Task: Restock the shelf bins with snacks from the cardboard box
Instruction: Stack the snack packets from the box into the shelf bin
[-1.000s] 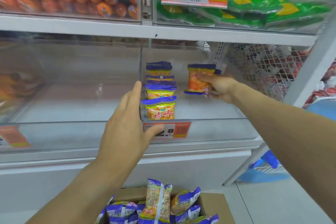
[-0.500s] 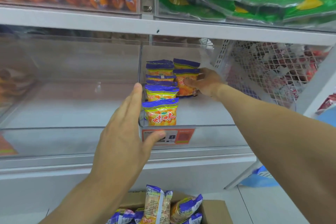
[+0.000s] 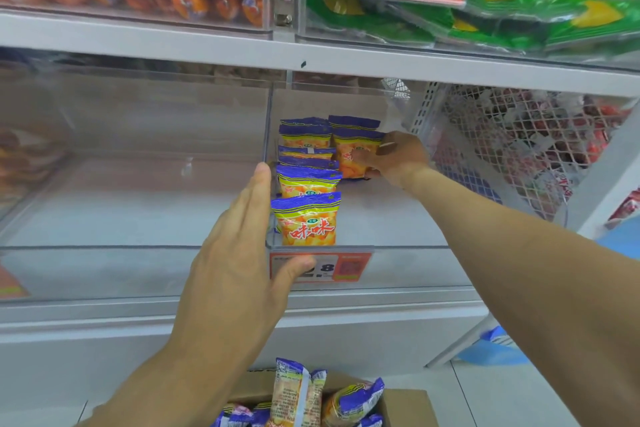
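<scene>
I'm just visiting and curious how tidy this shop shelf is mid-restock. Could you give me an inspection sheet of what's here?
Surface: clear shelf bin, floor mostly bare on its right side.
Job's things: snack packs lined up along the bin's left wall; a second row begun at the back; cardboard box below, packs inside.
Clutter: nothing seen.
Grips: right hand holds a back-row pack; left hand open, fingers straight, at the divider.
Cables: nothing seen.
Surroundings: price tag, wire basket, orange and green goods above.
</scene>
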`<state>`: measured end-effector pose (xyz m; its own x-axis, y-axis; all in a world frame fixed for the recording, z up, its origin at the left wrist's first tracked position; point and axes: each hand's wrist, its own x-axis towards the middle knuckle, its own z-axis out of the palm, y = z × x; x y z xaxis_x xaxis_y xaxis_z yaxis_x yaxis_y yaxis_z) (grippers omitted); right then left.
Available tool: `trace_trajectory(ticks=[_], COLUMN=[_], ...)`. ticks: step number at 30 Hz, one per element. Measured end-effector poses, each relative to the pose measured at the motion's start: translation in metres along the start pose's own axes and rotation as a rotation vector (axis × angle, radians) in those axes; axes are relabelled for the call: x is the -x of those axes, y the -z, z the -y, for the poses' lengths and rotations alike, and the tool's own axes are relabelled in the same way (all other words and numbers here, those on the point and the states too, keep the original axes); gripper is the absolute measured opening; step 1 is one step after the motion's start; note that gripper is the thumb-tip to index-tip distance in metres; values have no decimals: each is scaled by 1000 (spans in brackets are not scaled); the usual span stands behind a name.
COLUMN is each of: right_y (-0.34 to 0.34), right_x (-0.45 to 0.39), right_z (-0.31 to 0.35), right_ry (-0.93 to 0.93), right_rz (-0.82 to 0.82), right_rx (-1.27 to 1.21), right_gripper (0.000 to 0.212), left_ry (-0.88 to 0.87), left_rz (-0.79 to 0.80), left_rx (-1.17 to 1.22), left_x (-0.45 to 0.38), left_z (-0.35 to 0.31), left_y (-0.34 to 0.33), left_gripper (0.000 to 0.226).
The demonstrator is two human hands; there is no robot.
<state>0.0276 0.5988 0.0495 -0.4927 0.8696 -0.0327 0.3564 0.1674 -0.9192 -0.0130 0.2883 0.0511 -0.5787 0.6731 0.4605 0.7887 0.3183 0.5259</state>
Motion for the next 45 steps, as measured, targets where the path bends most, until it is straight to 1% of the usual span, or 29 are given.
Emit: trace_trajectory(ticks=[2,3,8,13,15,16,17,18,20,21,22,23,24,25,26,27,29,30,32,34,35,36,37,38,39,42,45], right_y=[-6,-8,-9,-4,7,15,23,31,44,48,49,47,45,42,38,32,17,11,3,2,4,6,9,11,12,12,7], right_x=[0,0,-2,0,2,5,10,19,53,84,119,157,193,225,251,271,294,300,308,314,317,320,323,325,326,328,329], right_z=[3,3,0,3,10,15,23,32,50,59,67,74,76,73,64,53,21,1,-42,-74,-84,-92,-98,-105,-111,-125,-128], right_ry=[-23,-26,-51,-44,-39,-31,-10,17,87,121,158,202,242,272,277,251,166,118,64,60,74,89,99,98,93,17,38], right_rz=[11,15,7,-29,-62,-63,-52,-49,-89,-96,-83,-41,16,83,163,259,486,582,722,796,830,869,902,926,937,926,899], right_rx=[14,27,63,142,184,231,295,328,252,153,65,-17,-76,-102,-92,-37,207,348,632,913,1017,1092,1133,1155,1173,1208,1233], right_gripper=[61,65,69,75,72,67,57,43,10,6,12,13,12,11,10,9,5,5,12,23,30,35,37,33,32,46,41], left_ry=[-3,-4,-29,-48,-42,-33,-26,-26,-47,-69,-113,-176,-239,-281,-288,-264,-188,-155,-89,-32,-6,9,10,2,-6,25,134], left_rz=[-1,2,-20,15,51,70,94,117,92,27,-75,-174,-215,-180,-74,82,464,656,995,1237,1317,1375,1412,1428,1424,1333,1275], left_rx=[-3,-5,-12,-11,5,8,6,11,44,58,66,73,93,136,182,213,171,113,-17,-72,-67,-62,-64,-75,-88,-72,26], left_x=[-1,-1,-1,-2,-4,-6,-8,-10,-15,-15,-13,-8,0,11,24,37,64,78,106,132,144,156,166,175,182,192,191], left_z=[0,0,2,5,2,1,0,-1,-4,-6,-9,-10,-13,-16,-18,-17,-10,-3,10,20,23,24,24,25,24,23,27], left_y=[0,0,-5,-2,1,2,3,5,11,14,17,18,19,18,15,10,-3,-10,-18,-20,-20,-20,-20,-20,-20,-19,-14], left_gripper=[104,104,105,104,108,110,111,110,97,85,70,53,39,29,21,14,5,6,23,42,48,52,55,57,58,58,46])
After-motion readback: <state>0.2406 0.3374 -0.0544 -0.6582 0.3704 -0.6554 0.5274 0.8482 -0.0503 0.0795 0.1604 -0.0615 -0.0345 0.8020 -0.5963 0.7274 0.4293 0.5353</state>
